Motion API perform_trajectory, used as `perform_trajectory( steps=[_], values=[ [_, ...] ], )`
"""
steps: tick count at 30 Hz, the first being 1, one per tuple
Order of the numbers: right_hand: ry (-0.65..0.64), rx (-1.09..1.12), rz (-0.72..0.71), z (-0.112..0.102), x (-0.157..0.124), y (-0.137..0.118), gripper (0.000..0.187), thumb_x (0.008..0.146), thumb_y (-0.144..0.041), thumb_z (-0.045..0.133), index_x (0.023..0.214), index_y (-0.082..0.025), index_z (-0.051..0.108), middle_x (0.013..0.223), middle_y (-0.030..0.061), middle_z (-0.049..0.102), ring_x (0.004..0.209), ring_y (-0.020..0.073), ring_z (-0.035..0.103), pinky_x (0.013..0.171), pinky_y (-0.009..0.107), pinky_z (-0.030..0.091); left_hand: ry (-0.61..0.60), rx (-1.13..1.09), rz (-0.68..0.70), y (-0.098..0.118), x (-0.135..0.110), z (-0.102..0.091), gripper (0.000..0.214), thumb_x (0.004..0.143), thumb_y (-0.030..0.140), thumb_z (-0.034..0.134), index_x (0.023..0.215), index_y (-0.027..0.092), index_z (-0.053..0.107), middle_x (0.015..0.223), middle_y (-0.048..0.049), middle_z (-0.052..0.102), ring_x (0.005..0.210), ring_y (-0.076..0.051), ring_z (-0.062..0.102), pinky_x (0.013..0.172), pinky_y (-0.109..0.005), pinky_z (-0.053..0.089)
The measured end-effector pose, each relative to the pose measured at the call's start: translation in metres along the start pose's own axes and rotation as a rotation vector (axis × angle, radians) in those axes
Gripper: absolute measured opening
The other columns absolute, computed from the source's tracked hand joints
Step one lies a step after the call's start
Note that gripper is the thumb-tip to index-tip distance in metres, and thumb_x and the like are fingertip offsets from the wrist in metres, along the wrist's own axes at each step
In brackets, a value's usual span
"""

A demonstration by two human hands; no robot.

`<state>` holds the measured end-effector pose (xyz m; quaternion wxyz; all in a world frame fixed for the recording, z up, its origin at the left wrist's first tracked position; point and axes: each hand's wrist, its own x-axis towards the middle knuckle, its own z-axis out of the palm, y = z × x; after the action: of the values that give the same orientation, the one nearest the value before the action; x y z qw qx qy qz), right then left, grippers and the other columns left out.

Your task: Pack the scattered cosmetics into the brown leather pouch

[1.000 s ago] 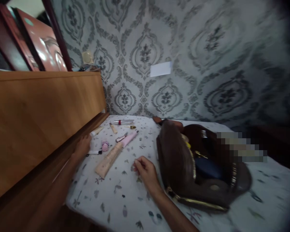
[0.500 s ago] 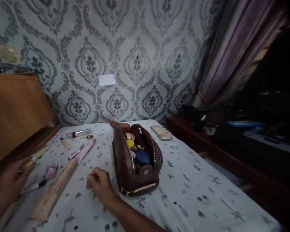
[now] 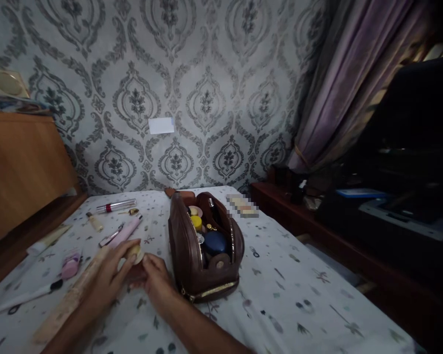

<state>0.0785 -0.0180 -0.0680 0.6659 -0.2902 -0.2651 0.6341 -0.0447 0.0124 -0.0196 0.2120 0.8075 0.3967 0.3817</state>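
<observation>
My left hand [image 3: 114, 270] is closed on a small round pale-yellow item [image 3: 135, 252], pinched near its fingertips. Close beside it, my right hand [image 3: 157, 278] is curled, its fingertips meeting the left hand's; whatever is in those fingers is hidden. Just right of both hands stands a brown makeup bag [image 3: 186, 260], unzipped and wide open. Inside it show a round dark-blue case [image 3: 215, 242], a yellow-lidded pot [image 3: 196, 222] and other small cosmetics. Under my left forearm lies a long beige patterned pouch [image 3: 64, 312].
On the patterned sheet at left lie a pink-purple bottle [image 3: 71, 263], a white pen-like stick with a black end [image 3: 29, 296], a pale tube [image 3: 47, 240], a pink tube [image 3: 127, 230] and a silver tube [image 3: 117, 205]. A blurred-out palette [image 3: 242, 205] lies behind the bag.
My left hand has swung from the far left to the middle, bringing the small pale-yellow item to my right hand. The right hand has stayed beside the bag, fingers still curled.
</observation>
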Motion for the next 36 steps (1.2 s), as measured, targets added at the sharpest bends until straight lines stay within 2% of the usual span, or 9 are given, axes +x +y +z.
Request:
perform_trajectory(
  steps=[4, 8, 13, 18, 23, 30, 33, 36],
  values=[
    [-0.008, 0.122, 0.084, 0.002, 0.002, -0.008, 0.052, 0.052, -0.056, 0.084, 0.081, -0.017, 0.066, 0.076, 0.0026, 0.072, 0.06, 0.0144, 0.064, 0.051, 0.023, 0.048, 0.003, -0.049, -0.042, 0.001, -0.006, 0.006, 0.04, 0.093, 0.043, 0.043, 0.124, 0.021, 0.056, 0.125, -0.0092, 0.062, 0.118, -0.025, 0.055, 0.104, -0.042, 0.04],
    [-0.038, 0.137, 0.133, 0.004, 0.005, -0.014, 0.043, 0.056, -0.047, 0.086, 0.082, -0.016, 0.07, 0.072, 0.0008, 0.071, 0.06, 0.0111, 0.062, 0.052, 0.02, 0.047, -0.056, -0.142, -0.035, 0.0, -0.008, 0.003, 0.039, 0.092, 0.038, 0.048, 0.126, 0.018, 0.053, 0.126, -0.0111, 0.06, 0.118, -0.024, 0.055, 0.103, -0.039, 0.04],
    [-0.07, 0.157, 0.156, 0.005, 0.003, -0.015, 0.036, 0.06, -0.04, 0.086, 0.084, -0.017, 0.072, 0.078, 0.0015, 0.073, 0.064, 0.0099, 0.061, 0.054, 0.018, 0.046, -0.052, -0.148, -0.018, 0.0, -0.01, 0.002, 0.039, 0.091, 0.033, 0.052, 0.127, 0.017, 0.051, 0.128, -0.0117, 0.058, 0.119, -0.024, 0.053, 0.103, -0.038, 0.04],
    [-0.009, 0.192, 0.162, 0.006, 0.002, -0.015, 0.036, 0.057, -0.037, 0.088, 0.083, -0.018, 0.072, 0.079, 0.0008, 0.073, 0.066, 0.0107, 0.062, 0.057, 0.02, 0.047, -0.022, -0.116, 0.024, 0.0, -0.013, 0.003, 0.042, 0.092, 0.032, 0.052, 0.131, 0.019, 0.047, 0.13, -0.0118, 0.055, 0.117, -0.024, 0.053, 0.101, -0.039, 0.041],
    [0.022, 0.207, 0.165, 0.006, 0.003, -0.015, 0.036, 0.055, -0.034, 0.089, 0.082, -0.019, 0.07, 0.082, 0.0011, 0.074, 0.068, 0.0118, 0.063, 0.055, 0.02, 0.046, 0.007, -0.062, 0.034, -0.003, -0.013, 0.003, 0.037, 0.093, 0.032, 0.051, 0.127, 0.019, 0.052, 0.118, -0.0097, 0.06, 0.107, -0.022, 0.056, 0.096, -0.038, 0.044],
    [0.009, 0.139, 0.163, 0.007, 0.001, -0.017, 0.052, 0.06, -0.037, 0.086, 0.106, -0.024, 0.066, 0.087, 0.0009, 0.074, 0.068, 0.0118, 0.065, 0.055, 0.02, 0.045, 0.014, -0.072, -0.015, 0.001, -0.011, 0.001, 0.033, 0.092, 0.032, 0.051, 0.122, 0.018, 0.054, 0.115, -0.0087, 0.061, 0.102, -0.02, 0.057, 0.093, -0.036, 0.044],
    [0.014, 0.14, 0.174, 0.008, 0.001, -0.018, 0.048, 0.058, -0.037, 0.088, 0.099, -0.023, 0.068, 0.086, 0.0009, 0.074, 0.066, 0.0112, 0.064, 0.053, 0.019, 0.044, 0.02, -0.064, -0.038, 0.001, -0.012, 0.0, 0.034, 0.092, 0.032, 0.052, 0.123, 0.019, 0.054, 0.116, -0.0083, 0.061, 0.102, -0.021, 0.056, 0.093, -0.036, 0.044],
    [0.043, 0.163, 0.18, 0.01, 0.001, -0.019, 0.044, 0.054, -0.041, 0.089, 0.089, -0.022, 0.068, 0.08, -0.001, 0.073, 0.062, 0.0094, 0.061, 0.052, 0.018, 0.044, -0.005, -0.05, -0.005, -0.002, -0.013, 0.0, 0.04, 0.09, 0.032, 0.054, 0.127, 0.02, 0.051, 0.118, -0.0086, 0.06, 0.101, -0.021, 0.055, 0.092, -0.037, 0.044]
  ],
)
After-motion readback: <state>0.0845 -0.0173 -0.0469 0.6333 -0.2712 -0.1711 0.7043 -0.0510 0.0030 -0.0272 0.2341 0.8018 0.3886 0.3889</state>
